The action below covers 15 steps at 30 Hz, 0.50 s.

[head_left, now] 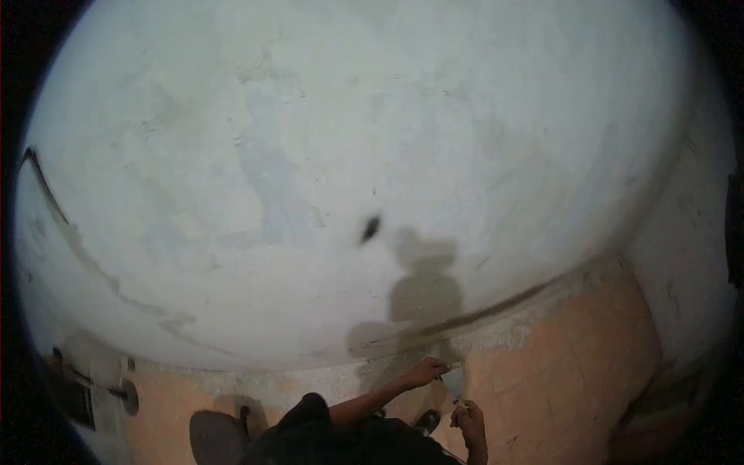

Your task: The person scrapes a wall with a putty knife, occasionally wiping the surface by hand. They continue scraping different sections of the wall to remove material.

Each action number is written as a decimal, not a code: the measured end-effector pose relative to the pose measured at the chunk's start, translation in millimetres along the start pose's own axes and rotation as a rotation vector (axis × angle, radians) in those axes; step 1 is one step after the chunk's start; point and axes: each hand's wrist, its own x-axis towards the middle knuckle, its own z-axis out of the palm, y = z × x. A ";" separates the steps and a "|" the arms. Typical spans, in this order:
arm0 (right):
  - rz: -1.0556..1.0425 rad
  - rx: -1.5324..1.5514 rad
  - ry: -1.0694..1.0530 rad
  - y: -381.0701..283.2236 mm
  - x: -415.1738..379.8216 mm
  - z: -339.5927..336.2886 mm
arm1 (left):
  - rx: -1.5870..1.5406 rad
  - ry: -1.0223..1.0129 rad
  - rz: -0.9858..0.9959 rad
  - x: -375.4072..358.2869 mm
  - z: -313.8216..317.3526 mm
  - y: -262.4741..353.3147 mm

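Note:
My right hand (468, 419) is low in the head view, closed around the handle of a putty knife (454, 381) whose pale, wide blade points up and away from me. At the top left edge of that blade, my left hand (426, 372) has its fingers pinched together. Whether they grip the blade itself or some small thing against it is too small to make out. Both hands are in front of my body, above the floor and apart from the wall.
A pale, patchy wall (310, 155) fills most of the view, with a dark spot (371, 228) and my shadow on it. Below lies an orange tiled floor (542, 380). A dark rounded object (217, 435) stands at lower left, near a round-based item (129, 397).

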 end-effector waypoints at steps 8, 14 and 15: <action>-0.585 -0.322 -0.311 -91.1 74.3 30.5 | -0.329 0.813 0.147 -61.8 -33.6 87.9; -0.802 -0.417 -0.508 -193.6 41.6 154.4 | -0.529 1.050 0.516 -129.5 -103.0 172.6; -0.917 -0.452 -0.494 -198.9 38.7 168.1 | -0.478 1.097 0.542 -137.2 -115.1 178.8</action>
